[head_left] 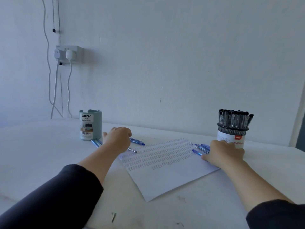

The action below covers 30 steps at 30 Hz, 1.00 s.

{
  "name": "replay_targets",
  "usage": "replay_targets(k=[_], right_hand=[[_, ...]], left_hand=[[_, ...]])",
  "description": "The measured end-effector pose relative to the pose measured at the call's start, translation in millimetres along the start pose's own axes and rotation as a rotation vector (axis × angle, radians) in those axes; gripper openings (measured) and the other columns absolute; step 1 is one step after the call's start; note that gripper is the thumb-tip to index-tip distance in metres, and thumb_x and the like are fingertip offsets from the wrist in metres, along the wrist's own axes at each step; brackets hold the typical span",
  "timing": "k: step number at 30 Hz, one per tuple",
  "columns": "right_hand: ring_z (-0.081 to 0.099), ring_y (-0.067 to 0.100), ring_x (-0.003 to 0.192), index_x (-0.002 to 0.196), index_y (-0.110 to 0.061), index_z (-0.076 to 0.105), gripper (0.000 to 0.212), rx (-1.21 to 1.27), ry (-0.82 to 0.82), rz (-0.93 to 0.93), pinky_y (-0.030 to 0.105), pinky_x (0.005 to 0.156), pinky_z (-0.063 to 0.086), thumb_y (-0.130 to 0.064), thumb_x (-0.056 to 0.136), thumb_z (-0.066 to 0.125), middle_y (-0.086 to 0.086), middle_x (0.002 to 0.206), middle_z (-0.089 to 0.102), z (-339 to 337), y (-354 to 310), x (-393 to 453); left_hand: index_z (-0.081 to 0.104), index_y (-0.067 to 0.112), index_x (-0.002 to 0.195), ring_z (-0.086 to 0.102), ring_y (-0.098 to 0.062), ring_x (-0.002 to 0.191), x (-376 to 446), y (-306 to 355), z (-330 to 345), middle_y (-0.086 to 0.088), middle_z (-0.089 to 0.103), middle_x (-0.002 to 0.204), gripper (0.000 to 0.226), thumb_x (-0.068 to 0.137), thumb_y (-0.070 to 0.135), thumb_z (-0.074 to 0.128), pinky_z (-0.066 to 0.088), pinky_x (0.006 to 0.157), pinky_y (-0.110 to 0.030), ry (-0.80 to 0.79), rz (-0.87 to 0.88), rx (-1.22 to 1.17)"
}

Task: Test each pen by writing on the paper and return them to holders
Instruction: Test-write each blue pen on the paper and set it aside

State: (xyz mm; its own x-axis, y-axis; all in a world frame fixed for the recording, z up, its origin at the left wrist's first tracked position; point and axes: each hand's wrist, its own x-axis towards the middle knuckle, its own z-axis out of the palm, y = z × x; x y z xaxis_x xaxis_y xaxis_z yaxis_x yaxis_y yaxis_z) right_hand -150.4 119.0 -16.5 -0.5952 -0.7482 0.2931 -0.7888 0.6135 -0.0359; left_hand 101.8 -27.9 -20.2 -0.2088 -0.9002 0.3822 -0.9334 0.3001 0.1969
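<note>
Fingers (pixel 222 142) over blue pens (pixel 201 148)

Blue pens (pixel 201 148) lie beside scribbled paper (pixel 165 164).

Perhaps an office — white desk (pixel 41 154); pen holders (pixel 232 128)

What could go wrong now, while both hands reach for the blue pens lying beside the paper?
1. The right hand works just in front of the mesh holder, which is full of black pens; a careless lift might tip it over.
2. The left hand covers some blue pens near the teal organizer; loose pens could roll away across the table.
3. Either hand might drag the paper askew.
</note>
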Motion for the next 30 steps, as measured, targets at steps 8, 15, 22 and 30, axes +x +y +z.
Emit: replay_targets(k=[8, 15, 22, 30], right_hand=[[0.038, 0.024, 0.121, 0.108, -0.026, 0.053, 0.029, 0.176, -0.023, -0.121, 0.039, 0.097, 0.03, -0.048, 0.09, 0.05, -0.002, 0.124, 0.047, 1, -10, 4], [0.024, 0.016, 0.135, 0.12, -0.034, 0.052, 0.042, 0.249, -0.144, -0.371, 0.042, 0.111, 0.018, -0.056, 0.084, 0.057, -0.005, 0.137, 0.044, -3, -27, -8], [0.027, 0.021, 0.138, 0.129, -0.044, 0.046, 0.066, 0.352, -0.37, -0.458, 0.041, 0.115, 0.022, -0.071, 0.07, 0.062, 0.001, 0.147, 0.031, -13, -35, -23], [0.024, 0.015, 0.141, 0.138, -0.045, 0.037, 0.127, 0.354, -0.484, -0.549, 0.042, 0.116, 0.022, -0.098, 0.023, 0.05, -0.008, 0.151, 0.031, 0, -40, -15]], left_hand=[[0.052, 0.024, 0.128, 0.047, -0.021, 0.121, 4, 7, 6, -0.001, 0.053, 0.133, 0.049, 0.09, -0.003, 0.039, 0.031, 0.098, -0.039, -0.023, 0.15, 0.103], [0.061, 0.018, 0.112, 0.056, -0.022, 0.1, -2, -5, 1, -0.004, 0.058, 0.113, 0.033, 0.09, 0.0, 0.044, 0.042, 0.087, -0.032, -0.077, 0.127, 0.167], [0.043, 0.007, 0.105, 0.051, -0.025, 0.063, -6, 3, -10, -0.006, 0.054, 0.081, 0.008, 0.1, 0.014, 0.041, 0.041, 0.053, -0.034, 0.384, 0.366, -0.159], [0.045, 0.014, 0.072, 0.047, -0.022, 0.05, -27, 30, -35, -0.007, 0.049, 0.059, 0.024, 0.095, 0.017, 0.048, 0.038, 0.048, -0.031, 0.504, 0.008, -1.07]])
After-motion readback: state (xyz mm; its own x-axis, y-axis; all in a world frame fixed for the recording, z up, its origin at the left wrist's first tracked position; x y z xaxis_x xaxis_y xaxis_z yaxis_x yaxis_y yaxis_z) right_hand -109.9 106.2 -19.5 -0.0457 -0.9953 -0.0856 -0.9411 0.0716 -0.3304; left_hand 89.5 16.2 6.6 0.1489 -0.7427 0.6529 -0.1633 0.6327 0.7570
